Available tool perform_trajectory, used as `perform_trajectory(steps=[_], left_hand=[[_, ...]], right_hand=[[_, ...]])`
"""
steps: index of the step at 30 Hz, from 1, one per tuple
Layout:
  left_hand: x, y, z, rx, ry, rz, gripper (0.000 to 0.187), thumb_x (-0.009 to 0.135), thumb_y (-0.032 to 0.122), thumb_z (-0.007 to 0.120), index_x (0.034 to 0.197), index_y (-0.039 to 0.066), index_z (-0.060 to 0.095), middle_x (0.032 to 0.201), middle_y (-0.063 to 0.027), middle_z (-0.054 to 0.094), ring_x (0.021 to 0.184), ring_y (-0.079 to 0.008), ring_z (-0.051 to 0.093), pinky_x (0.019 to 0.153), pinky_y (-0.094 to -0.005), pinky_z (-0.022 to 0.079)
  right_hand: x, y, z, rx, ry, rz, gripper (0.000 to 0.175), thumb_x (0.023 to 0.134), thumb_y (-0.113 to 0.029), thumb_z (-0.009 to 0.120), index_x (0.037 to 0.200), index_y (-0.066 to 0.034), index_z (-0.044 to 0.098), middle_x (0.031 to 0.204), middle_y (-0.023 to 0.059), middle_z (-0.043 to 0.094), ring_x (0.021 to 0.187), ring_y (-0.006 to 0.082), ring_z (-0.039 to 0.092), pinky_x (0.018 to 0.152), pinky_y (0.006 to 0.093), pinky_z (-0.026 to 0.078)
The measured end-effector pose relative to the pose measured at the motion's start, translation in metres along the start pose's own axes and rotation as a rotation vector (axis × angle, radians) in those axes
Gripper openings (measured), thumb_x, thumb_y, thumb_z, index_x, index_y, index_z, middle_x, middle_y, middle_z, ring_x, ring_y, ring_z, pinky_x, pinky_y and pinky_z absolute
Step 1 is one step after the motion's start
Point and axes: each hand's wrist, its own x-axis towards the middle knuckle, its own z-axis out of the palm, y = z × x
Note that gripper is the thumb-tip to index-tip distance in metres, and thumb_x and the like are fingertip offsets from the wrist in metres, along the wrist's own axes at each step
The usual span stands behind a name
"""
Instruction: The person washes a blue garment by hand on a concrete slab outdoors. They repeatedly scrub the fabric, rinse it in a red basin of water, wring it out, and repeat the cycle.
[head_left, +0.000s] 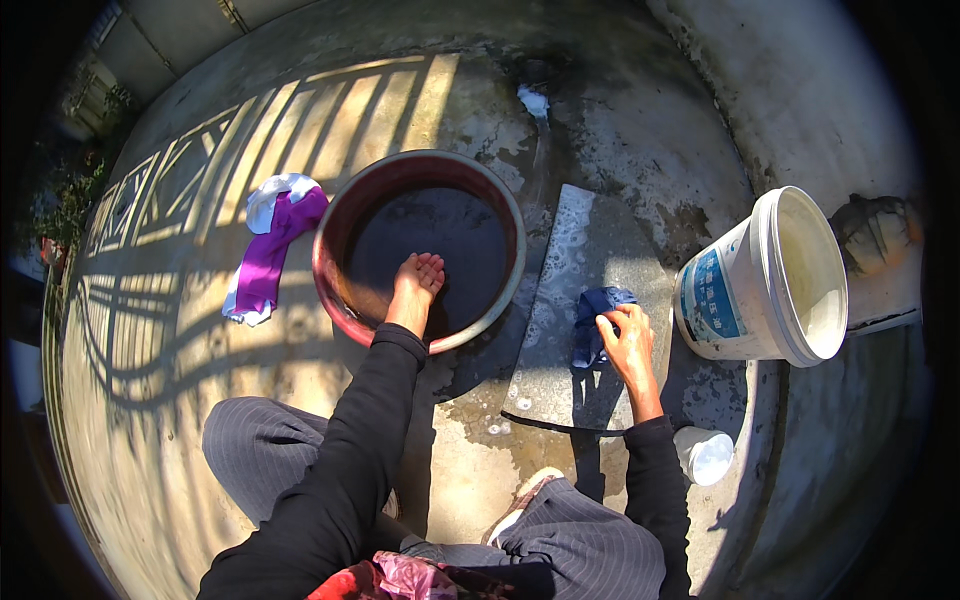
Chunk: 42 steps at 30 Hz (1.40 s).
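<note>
A round reddish basin (327, 259) with a pale rim holds dark water. Over its near part is my left hand (420, 283), palm up with nothing in it, its fingers together and slightly curled. To the right, a grey stone slab (555, 375) lies on the ground with soap suds along its left side. A wet dark blue cloth (590, 330) rests bunched on the slab. My right hand (628, 337) is at the cloth's right edge, thumb and fingertips bent towards it; whether they pinch the fabric cannot be made out.
Purple and white cloths (270, 255) lie on the concrete left of the basin. A large white plastic bucket (720, 300) stands tilted in view at the right, with a small white tub (705, 455) nearer me. Beyond the slab are suds (534, 101) on wet ground. A wall borders the right.
</note>
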Motion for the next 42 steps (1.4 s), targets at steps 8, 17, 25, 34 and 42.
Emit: perform_trajectory(steps=[8,17,25,34,42], left_hand=[[-0.006,-0.008,-0.013,0.168,-0.276,-0.242,0.04,0.102,0.032,0.047,0.116,-0.004,0.058,0.129,-0.0205,0.059,0.12,-0.0332,0.057,0.1,-0.0423,0.047],[-0.139,-0.088,0.102,0.71,-0.993,-0.395,0.037,0.101,0.029,0.052,0.119,-0.002,0.063,0.121,-0.0169,0.065,0.114,-0.0272,0.063,0.098,-0.04,0.05],[-0.031,-0.018,0.043,0.133,-0.275,0.029,0.035,0.102,0.035,0.049,0.113,0.003,0.06,0.116,-0.012,0.064,0.109,-0.0254,0.061,0.091,-0.0402,0.05],[0.011,-0.023,-0.017,0.228,-0.337,-0.271,0.039,0.101,0.033,0.05,0.114,-0.002,0.059,0.13,-0.0198,0.059,0.12,-0.031,0.057,0.098,-0.0414,0.048],[-0.113,-0.133,0.096,0.992,-1.009,-0.036,0.039,0.101,0.033,0.053,0.118,0.0,0.065,0.117,-0.0102,0.067,0.109,-0.0217,0.064,0.097,-0.0359,0.048]], right_hand=[[-0.011,0.045,0.071,-0.24,0.087,-0.193,0.052,0.087,-0.03,0.067,0.13,-0.0033,0.056,0.133,0.0185,0.049,0.127,0.0356,0.044,0.101,0.049,0.037],[0.003,0.037,0.086,-0.27,0.058,-0.098,0.037,0.084,-0.032,0.07,0.109,-0.0071,0.06,0.119,0.0117,0.053,0.114,0.0326,0.05,0.087,0.0488,0.043],[-0.01,0.037,0.078,-0.187,0.143,-0.177,0.053,0.08,-0.026,0.075,0.122,0.0,0.057,0.125,0.0171,0.052,0.118,0.0363,0.05,0.095,0.0468,0.043],[-0.016,0.045,0.076,-0.216,0.149,-0.16,0.054,0.079,-0.025,0.076,0.122,-0.0003,0.058,0.126,0.0178,0.051,0.12,0.0372,0.048,0.099,0.0471,0.041],[-0.02,0.01,0.069,0.068,0.0,-0.162,0.036,0.083,-0.014,0.068,0.114,0.0007,0.059,0.115,0.019,0.057,0.11,0.0391,0.053,0.096,0.0473,0.043]])
